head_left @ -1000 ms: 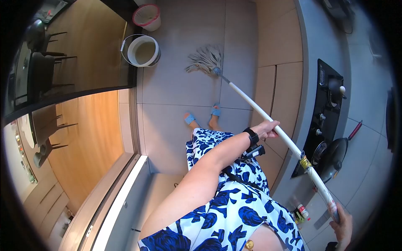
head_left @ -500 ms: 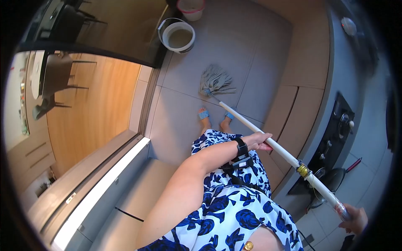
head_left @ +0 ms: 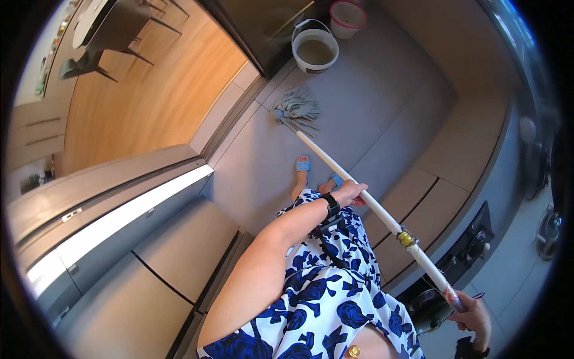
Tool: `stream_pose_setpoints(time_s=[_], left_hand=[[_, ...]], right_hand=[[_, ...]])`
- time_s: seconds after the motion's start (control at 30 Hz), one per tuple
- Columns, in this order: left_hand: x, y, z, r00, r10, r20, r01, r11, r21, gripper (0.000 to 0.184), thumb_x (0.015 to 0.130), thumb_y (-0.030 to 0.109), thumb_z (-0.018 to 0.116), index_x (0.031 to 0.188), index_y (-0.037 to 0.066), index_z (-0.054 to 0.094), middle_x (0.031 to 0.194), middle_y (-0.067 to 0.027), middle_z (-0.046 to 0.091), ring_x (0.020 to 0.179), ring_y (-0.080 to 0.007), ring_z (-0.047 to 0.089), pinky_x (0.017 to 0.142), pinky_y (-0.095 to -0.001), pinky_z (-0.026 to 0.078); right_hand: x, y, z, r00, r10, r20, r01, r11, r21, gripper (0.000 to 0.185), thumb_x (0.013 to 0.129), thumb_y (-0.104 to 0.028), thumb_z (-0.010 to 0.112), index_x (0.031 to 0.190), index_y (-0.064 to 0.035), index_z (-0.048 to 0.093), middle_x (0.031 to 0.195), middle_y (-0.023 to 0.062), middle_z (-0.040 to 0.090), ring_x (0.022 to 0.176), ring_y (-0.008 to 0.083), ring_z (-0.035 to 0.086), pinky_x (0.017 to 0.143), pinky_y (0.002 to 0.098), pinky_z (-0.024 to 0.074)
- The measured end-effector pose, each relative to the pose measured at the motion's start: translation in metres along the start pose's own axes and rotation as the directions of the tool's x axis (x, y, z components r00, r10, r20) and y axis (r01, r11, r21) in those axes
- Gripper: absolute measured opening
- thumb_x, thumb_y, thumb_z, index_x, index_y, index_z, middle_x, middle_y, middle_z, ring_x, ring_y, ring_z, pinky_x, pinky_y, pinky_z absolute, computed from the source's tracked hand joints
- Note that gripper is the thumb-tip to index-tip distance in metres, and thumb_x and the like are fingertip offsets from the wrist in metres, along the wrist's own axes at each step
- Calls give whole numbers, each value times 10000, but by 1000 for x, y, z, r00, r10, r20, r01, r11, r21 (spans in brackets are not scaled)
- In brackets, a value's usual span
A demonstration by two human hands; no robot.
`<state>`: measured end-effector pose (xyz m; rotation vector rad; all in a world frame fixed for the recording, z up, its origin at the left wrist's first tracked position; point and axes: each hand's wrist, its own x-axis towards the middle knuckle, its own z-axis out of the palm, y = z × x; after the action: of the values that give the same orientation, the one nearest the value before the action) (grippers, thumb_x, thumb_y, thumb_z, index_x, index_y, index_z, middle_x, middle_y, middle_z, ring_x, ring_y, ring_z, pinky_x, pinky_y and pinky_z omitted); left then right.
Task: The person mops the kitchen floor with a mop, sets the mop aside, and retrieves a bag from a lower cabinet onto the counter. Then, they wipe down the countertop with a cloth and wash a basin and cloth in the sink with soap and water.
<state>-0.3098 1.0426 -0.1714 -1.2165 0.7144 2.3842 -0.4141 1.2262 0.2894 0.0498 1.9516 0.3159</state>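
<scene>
A string mop with a long white handle slants across the view. Its grey string head lies spread on the tiled floor, ahead of my feet in blue slippers. Around the middle of the handle is my left hand, closed, with a black band on the wrist. Farther down, past a yellow wrapping on the pole, my right hand grips the handle's top end.
A white bucket of murky water stands beyond the mop head, beside a pink-rimmed bucket. Cabinets and a counter with a black stove run along the right. A door track borders a wooden-floored room at left.
The mop head has shifted left over the floor, nearer the door track. Both hands have moved left with the handle. My view has turned, so the buckets appear farther right.
</scene>
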Motion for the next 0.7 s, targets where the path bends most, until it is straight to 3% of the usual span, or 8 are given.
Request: stream_pose_setpoints(time_s=[0.07,0.2,0.33,0.43,0.5,0.57,0.63,0.7], left_hand=[[-10,13,-9,993,45,-105,-49,998,-38,305,817,242,554,932,-35,500,810,-150,596,626,-220,615,541,-284,530],[20,21,-62,992,51,-117,-46,998,49,314,794,319,602,910,36,529,763,-79,565,651,-170,590,468,-267,497],[30,41,-98,924,201,-326,-281,934,-221,349,777,343,611,877,22,517,734,-81,552,594,-187,565,513,-314,483],[53,51,-118,883,236,-405,-376,872,-312,316,770,317,626,881,43,515,733,-54,533,610,-187,554,542,-326,476],[59,62,-123,864,277,-420,-432,837,-337,287,768,291,632,878,54,512,724,-40,521,605,-182,545,544,-324,477],[61,76,-126,865,317,-388,-467,790,-396,236,767,253,628,839,59,515,711,-39,524,615,-174,552,532,-322,490],[56,92,-120,867,361,-343,-490,743,-456,189,767,215,624,800,63,517,698,-39,528,626,-166,559,520,-319,503],[40,118,-123,890,373,-262,-456,731,-507,180,769,202,619,817,62,517,728,-49,540,673,-175,578,609,-320,524]], right_hand=[[8,-17,6,999,-18,43,16,999,43,565,636,21,667,1168,-89,510,528,17,490,368,89,469,363,216,368],[38,-19,23,992,-46,115,25,984,176,570,640,29,661,1176,-65,492,524,11,481,368,89,456,354,213,342],[59,-45,34,980,-84,181,52,983,175,654,672,-19,685,1260,-123,420,537,19,466,413,97,472,396,235,374],[54,-36,22,983,-162,86,157,986,62,622,680,22,650,1248,-64,413,685,70,538,470,119,515,401,228,408],[41,-26,18,957,-282,-64,290,936,202,610,680,-39,630,1251,-65,417,844,106,554,553,159,572,412,235,440],[27,-19,9,844,-504,-184,536,785,310,600,711,-115,599,1271,-65,390,990,138,534,624,201,606,425,252,468],[6,-6,-8,582,-759,-293,801,473,366,599,771,-206,559,1306,-62,333,1121,165,478,681,244,615,441,280,493],[-11,4,-15,481,-601,-638,865,206,457,584,831,-268,488,1331,-58,269,1164,172,451,721,246,609,459,275,500]])
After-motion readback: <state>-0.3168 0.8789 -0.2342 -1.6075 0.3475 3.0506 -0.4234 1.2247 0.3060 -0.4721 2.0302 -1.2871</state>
